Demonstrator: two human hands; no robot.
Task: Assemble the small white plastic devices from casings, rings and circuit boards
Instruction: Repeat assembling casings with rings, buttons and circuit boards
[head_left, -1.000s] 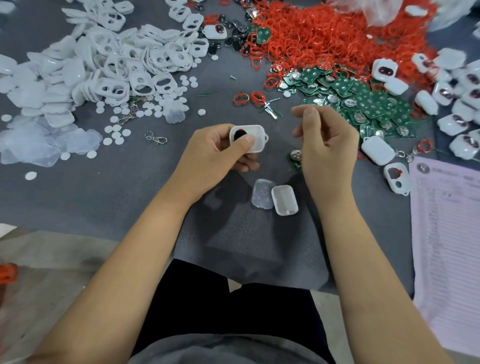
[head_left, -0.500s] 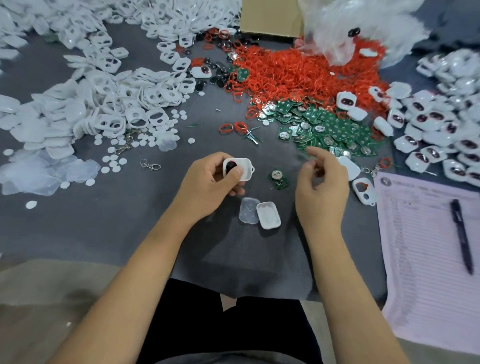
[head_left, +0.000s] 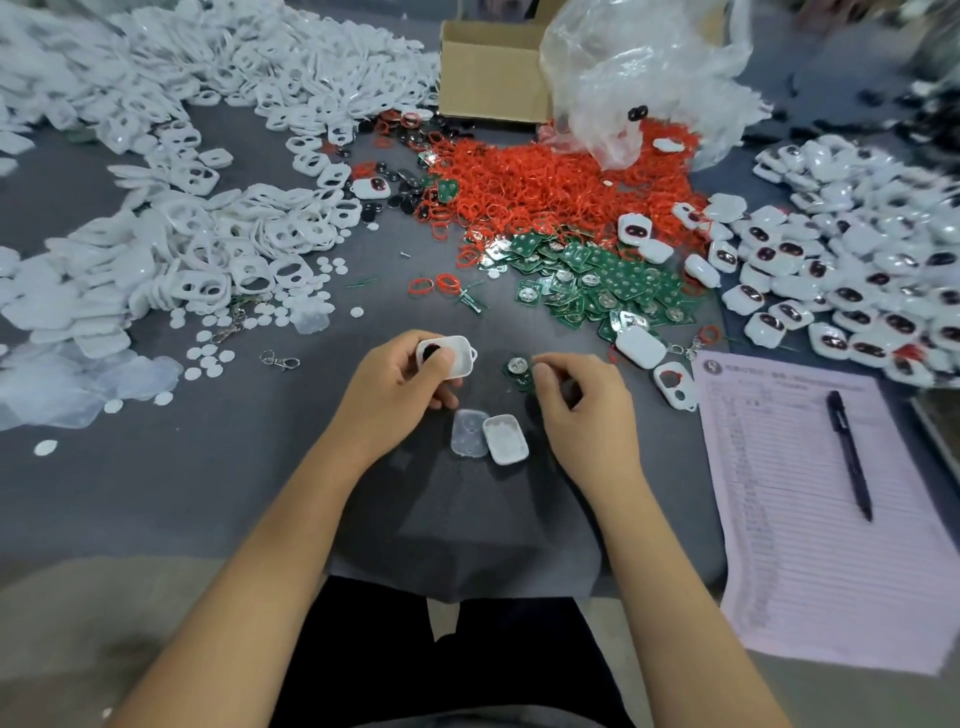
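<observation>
My left hand (head_left: 400, 389) holds a white casing (head_left: 452, 356) with a dark oval opening, thumb pressed on its face. My right hand (head_left: 582, 405) is lowered beside it, thumb and forefinger pinched on the right edge of a green circuit board (head_left: 517, 370) that lies on the grey cloth. Just below my hands lie a translucent cover (head_left: 469, 432) and a white casing half (head_left: 505, 439), side by side. Behind them are a heap of red rings (head_left: 545, 187) and a heap of green boards (head_left: 597, 291).
Loose white casing fronts (head_left: 208, 244) spread over the left. Finished devices (head_left: 857, 275) are piled at the right. A printed sheet (head_left: 805, 545) with a pen (head_left: 849, 452) lies at the right front. A cardboard box (head_left: 488, 78) and a plastic bag (head_left: 649, 78) stand at the back.
My right hand has come down from mid-air onto the green circuit board. The left hand keeps the casing. My head has tilted up, showing more of the table's far side.
</observation>
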